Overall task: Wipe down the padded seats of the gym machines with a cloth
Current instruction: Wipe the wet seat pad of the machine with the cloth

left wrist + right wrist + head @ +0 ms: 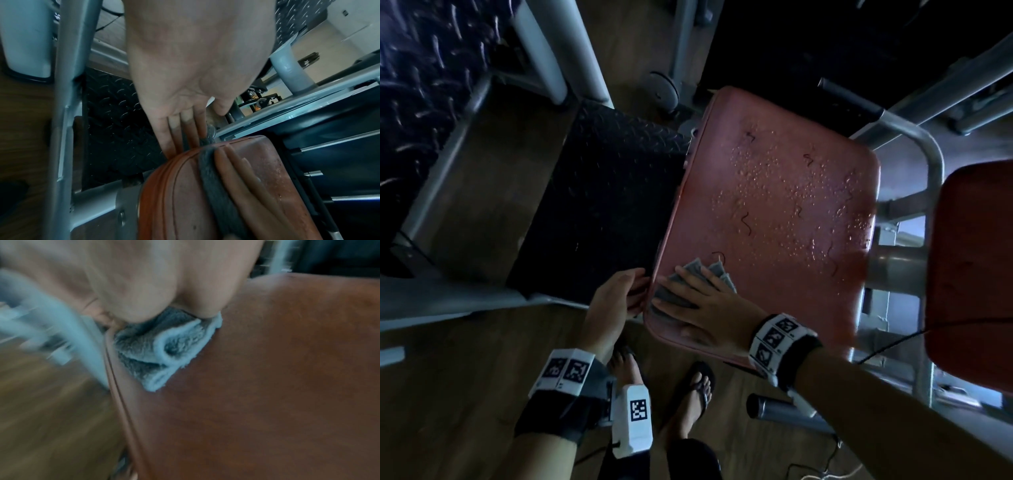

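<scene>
From the head view, the right hand (709,305) lies flat, pressing a soft folded grey cloth (714,274) onto the droplet-wet red padded vinyl seat (774,205), centre frame. The left wrist view shows the left hand (185,81), fingers straight, touching the seat's edge. The right wrist view is blurred; the limp cloth likely needs whole-palm pressure, since wet vinyl looks slippery.

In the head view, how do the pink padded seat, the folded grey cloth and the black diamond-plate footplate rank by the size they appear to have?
1. Pink padded seat, largest.
2. Black diamond-plate footplate, clearly smaller in the picture; it lies lower and farther, so true size is unsure.
3. Folded grey cloth, smallest, partly hidden under the right hand.
</scene>
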